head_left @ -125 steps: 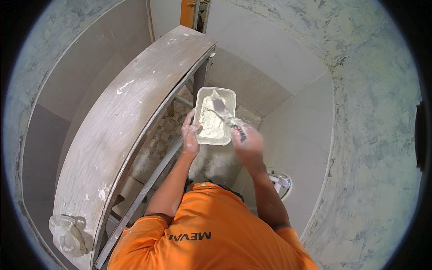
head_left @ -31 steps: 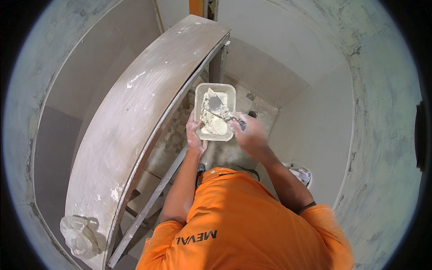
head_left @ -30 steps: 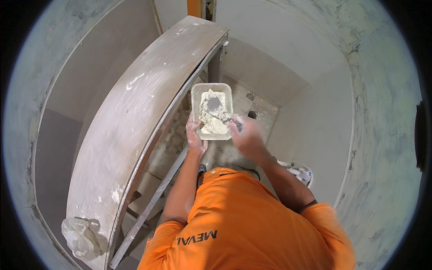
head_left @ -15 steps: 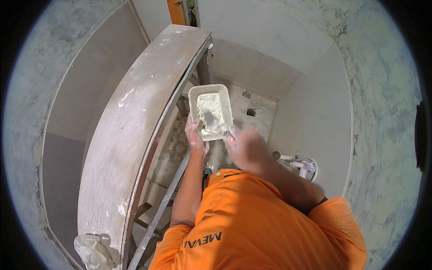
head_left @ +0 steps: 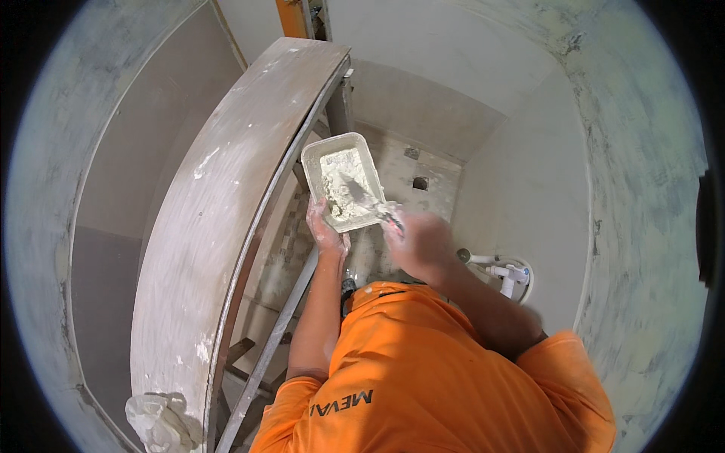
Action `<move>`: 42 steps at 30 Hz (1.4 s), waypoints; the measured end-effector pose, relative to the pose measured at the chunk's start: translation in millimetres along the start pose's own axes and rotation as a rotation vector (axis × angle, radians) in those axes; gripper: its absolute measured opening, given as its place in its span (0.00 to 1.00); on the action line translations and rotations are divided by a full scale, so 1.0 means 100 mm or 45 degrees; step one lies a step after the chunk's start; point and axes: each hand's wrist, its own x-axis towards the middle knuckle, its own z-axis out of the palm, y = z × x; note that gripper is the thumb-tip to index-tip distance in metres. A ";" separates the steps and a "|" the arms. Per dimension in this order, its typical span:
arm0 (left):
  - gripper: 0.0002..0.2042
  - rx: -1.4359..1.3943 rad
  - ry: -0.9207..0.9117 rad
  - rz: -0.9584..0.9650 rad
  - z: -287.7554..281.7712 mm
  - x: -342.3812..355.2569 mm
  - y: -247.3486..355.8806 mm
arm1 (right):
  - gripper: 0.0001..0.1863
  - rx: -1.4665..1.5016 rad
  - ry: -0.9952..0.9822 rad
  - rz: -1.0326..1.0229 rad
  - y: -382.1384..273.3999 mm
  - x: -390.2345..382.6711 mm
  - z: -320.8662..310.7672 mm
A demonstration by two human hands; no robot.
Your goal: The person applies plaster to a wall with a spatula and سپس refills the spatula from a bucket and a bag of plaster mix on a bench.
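Note:
A translucent rectangular plastic container (head_left: pixel 368 169) holds pale, lumpy powdery mix (head_left: pixel 341 162). My left hand (head_left: pixel 325 226), dusted white, grips the container from below at its near left side. My right hand (head_left: pixel 419 241) is closed on the handle of a putty knife (head_left: pixel 361 195), whose blurred blade lies in the mix near the middle of the container. The container is tilted a little, beside the edge of a raised plank.
A long scuffed plank (head_left: pixel 211 189) on a metal frame (head_left: pixel 276 328) runs along my left, with a crumpled white bag (head_left: pixel 158 419) at its near end. Below are a tiled floor with a square hole (head_left: pixel 420 183) and white pipework (head_left: pixel 512 279) at the lower right. Walls surround me.
The container has shifted left and slightly up and turned a little. My right hand has moved the knife within the mix. The view has also shifted slightly.

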 end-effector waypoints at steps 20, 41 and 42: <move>0.29 -0.220 -0.022 -0.119 -0.01 -0.14 0.05 | 0.18 -0.197 -0.152 -0.093 0.23 -0.12 0.19; 0.25 -0.146 -0.016 -0.178 -0.24 -0.18 -0.05 | 0.14 -0.077 -0.056 0.015 -0.05 0.10 0.34; 0.25 -0.119 -0.047 -0.177 -0.23 -0.19 -0.05 | 0.15 -0.073 0.068 0.033 -0.05 0.17 0.32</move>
